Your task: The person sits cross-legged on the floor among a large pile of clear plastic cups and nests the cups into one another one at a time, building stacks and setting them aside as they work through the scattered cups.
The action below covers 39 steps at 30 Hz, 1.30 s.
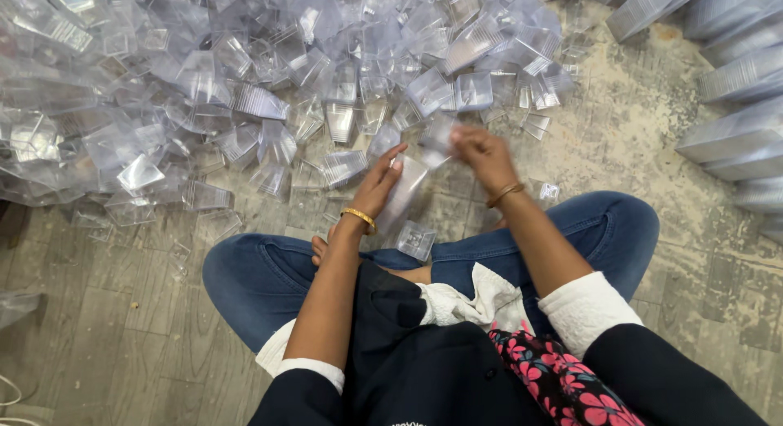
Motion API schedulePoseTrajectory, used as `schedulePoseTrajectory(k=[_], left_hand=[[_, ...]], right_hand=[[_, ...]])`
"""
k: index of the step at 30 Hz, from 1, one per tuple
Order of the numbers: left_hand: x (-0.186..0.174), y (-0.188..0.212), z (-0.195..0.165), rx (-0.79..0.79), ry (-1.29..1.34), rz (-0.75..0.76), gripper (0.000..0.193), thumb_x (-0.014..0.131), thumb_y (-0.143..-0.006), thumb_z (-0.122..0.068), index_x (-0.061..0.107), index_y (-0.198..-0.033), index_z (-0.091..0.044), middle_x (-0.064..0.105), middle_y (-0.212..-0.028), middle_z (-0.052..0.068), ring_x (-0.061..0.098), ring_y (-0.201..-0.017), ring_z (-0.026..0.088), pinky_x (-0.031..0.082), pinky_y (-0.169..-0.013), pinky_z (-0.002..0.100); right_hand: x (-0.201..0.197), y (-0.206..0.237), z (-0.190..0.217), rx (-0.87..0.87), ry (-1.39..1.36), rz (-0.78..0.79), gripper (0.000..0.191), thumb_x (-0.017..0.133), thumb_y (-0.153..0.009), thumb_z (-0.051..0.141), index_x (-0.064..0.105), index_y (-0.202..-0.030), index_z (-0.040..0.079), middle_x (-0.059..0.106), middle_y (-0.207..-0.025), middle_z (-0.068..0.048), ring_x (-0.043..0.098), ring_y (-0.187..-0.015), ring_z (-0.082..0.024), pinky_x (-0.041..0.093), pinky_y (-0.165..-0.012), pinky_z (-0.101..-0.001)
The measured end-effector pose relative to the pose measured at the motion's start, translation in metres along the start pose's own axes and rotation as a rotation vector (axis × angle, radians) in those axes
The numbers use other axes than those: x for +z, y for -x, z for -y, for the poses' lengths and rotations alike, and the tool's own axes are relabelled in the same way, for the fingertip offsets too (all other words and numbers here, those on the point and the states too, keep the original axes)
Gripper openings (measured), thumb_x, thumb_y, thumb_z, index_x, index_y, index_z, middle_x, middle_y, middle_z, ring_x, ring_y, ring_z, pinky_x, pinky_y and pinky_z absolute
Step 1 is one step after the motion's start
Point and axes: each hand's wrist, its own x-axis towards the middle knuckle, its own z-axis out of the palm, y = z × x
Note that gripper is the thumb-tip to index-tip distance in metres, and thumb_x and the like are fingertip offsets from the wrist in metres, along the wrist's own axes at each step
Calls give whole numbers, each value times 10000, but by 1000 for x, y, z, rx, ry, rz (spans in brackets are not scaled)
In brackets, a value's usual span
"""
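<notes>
While we sit cross-legged, left hand (377,184) braces a clear plastic box (405,189) and right hand (481,153) pinches a second piece (436,139), the loose pile (245,83) within reach.

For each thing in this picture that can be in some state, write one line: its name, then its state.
left hand: fingers closed around a clear plastic box
clear plastic box: held, tilted, above the lap
right hand: blurred, fingers pinching a small clear piece
small clear piece: held, blurred
heap of clear plastic pieces: loose, jumbled on the floor
stacked clear boxes: nested in rows
loose clear box: lying by the knee
</notes>
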Motion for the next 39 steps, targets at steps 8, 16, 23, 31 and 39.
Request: schedulePoseTrajectory(k=[8,16,23,31,39], left_hand=[[10,6,-10,-35,0,163,589,424,-1077,-455,348,-1604,-202,360,-1680,108,319,-1549,269,239,-1229,370],[5,12,-21,-13,-7,109,576,431,-1077,-452,408,-1583,-177,427,-1637,125,355,-1536,275,251,-1230,369],[4,11,-26,-98,-7,-24,586,429,-1050,-509,480,-1531,-178,461,-1595,139,368,-1514,285,277,-1206,390],[2,10,-18,-24,-43,-54,597,446,-1052,-532,459,-1545,-196,462,-1611,125,388,-1516,280,307,-1203,394],[2,10,-17,-37,-113,-54,607,425,-1047,-543,453,-1560,-219,504,-1575,118,449,-1476,278,347,-1176,384]], right_hand=[[12,13,5,52,-23,44,276,691,-1017,229,750,-1018,-41,708,-1325,-56,665,-1023,-67,533,-896,-230],[9,21,-7,109,154,216,342,559,-1128,311,786,-1256,90,592,-1008,-16,512,-910,-78,398,-840,-238],[-80,-60,32,-721,1433,-328,374,635,-837,18,634,-1210,51,654,-1215,-163,637,-1140,-381,513,-987,-466],[-76,-32,33,-300,1154,-424,97,816,-871,85,729,-911,79,669,-929,-129,664,-850,-316,525,-765,-441],[-59,-26,25,-348,948,-414,76,801,-885,68,738,-919,41,729,-881,-128,712,-802,-264,564,-740,-382]])
